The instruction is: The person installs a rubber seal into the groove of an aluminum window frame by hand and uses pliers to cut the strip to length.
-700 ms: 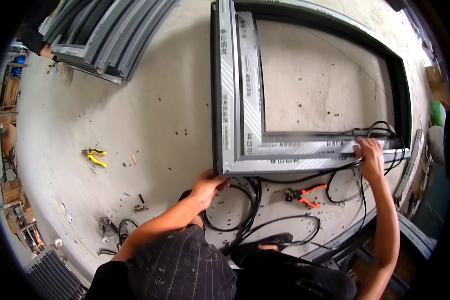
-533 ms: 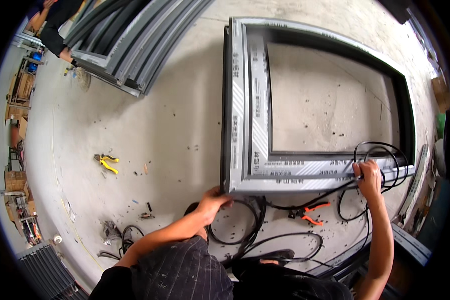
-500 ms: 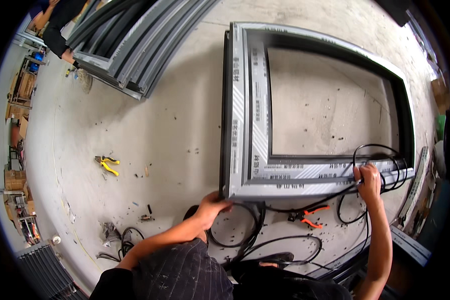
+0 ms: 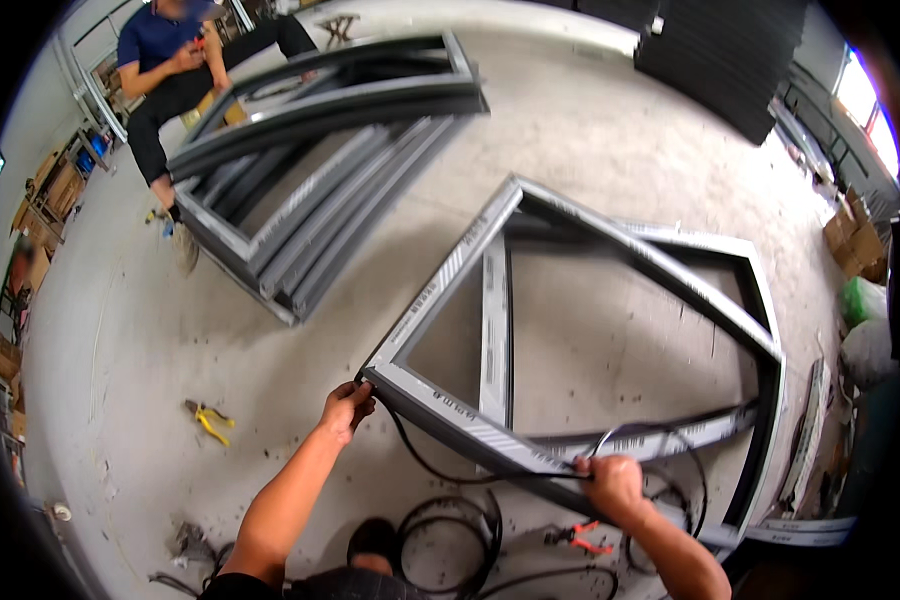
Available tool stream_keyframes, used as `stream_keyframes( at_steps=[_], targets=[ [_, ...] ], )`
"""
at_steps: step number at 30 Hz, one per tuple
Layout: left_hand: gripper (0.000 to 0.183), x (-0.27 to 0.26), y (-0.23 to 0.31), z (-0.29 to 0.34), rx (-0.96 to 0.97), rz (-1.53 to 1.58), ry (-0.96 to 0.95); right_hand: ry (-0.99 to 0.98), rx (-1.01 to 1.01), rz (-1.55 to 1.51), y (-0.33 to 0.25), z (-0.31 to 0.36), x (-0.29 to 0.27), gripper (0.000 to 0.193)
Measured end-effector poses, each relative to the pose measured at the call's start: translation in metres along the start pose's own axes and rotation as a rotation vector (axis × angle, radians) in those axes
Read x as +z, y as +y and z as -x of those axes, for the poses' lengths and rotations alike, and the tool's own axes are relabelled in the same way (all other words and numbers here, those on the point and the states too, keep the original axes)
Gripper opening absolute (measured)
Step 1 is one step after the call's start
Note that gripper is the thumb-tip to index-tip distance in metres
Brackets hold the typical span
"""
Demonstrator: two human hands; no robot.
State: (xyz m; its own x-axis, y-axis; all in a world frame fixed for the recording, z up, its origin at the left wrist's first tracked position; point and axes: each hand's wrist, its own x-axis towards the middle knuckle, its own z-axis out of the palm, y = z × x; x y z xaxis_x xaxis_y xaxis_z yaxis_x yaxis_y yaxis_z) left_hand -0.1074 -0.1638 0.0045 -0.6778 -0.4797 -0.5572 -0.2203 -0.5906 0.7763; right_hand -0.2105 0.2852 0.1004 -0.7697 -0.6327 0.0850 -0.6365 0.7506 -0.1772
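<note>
A grey-and-white window frame (image 4: 440,405) is turned at an angle over a second, similar frame (image 4: 495,320) beneath it. My left hand (image 4: 348,408) is closed on the upper frame's near left corner. My right hand (image 4: 615,485) is closed around a black rubber strip (image 4: 440,477) at the frame's near side; whether it also grips the frame I cannot tell. From there the strip sags leftward to the corner by my left hand and loops on the right. More coils of black strip (image 4: 450,540) lie on the floor near my foot.
Orange-handled pliers (image 4: 582,538) lie below my right hand, and yellow-handled pliers (image 4: 208,420) lie farther left. A stack of grey frames (image 4: 340,200) stands at the back left, beside a seated person (image 4: 160,60). Cardboard boxes (image 4: 855,240) and bags line the right side.
The upper frame has turned and shifted off the one beneath, which now shows. My left hand moved left with its corner; my right hand moved left and nearer. My view tilted up.
</note>
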Motion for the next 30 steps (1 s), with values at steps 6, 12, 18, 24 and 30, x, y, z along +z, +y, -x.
stream_keyframes(
  at_steps=[6,12,18,24,30],
  targets=[
    [0.019,0.033,0.058,-0.081,-0.097,-0.136,0.094,-0.15,0.193,-0.18,-0.048,-0.055,0.005,0.038],
    [0.026,0.041,0.065,-0.085,-0.153,-0.115,-0.033,-0.14,0.13,-0.21,-0.044,-0.043,-0.041,0.017],
    [0.027,0.051,0.042,-0.09,-0.023,-0.124,0.03,-0.316,0.22,-0.121,-0.016,0.061,-0.077,0.028],
    [0.026,0.065,0.06,-0.081,0.005,-0.169,0.176,-0.982,0.658,0.001,-0.016,0.186,-0.133,0.034],
    [0.028,0.063,0.058,-0.08,-0.079,-0.128,-0.005,-0.896,0.751,-0.122,-0.014,0.231,-0.114,0.034]
  ],
)
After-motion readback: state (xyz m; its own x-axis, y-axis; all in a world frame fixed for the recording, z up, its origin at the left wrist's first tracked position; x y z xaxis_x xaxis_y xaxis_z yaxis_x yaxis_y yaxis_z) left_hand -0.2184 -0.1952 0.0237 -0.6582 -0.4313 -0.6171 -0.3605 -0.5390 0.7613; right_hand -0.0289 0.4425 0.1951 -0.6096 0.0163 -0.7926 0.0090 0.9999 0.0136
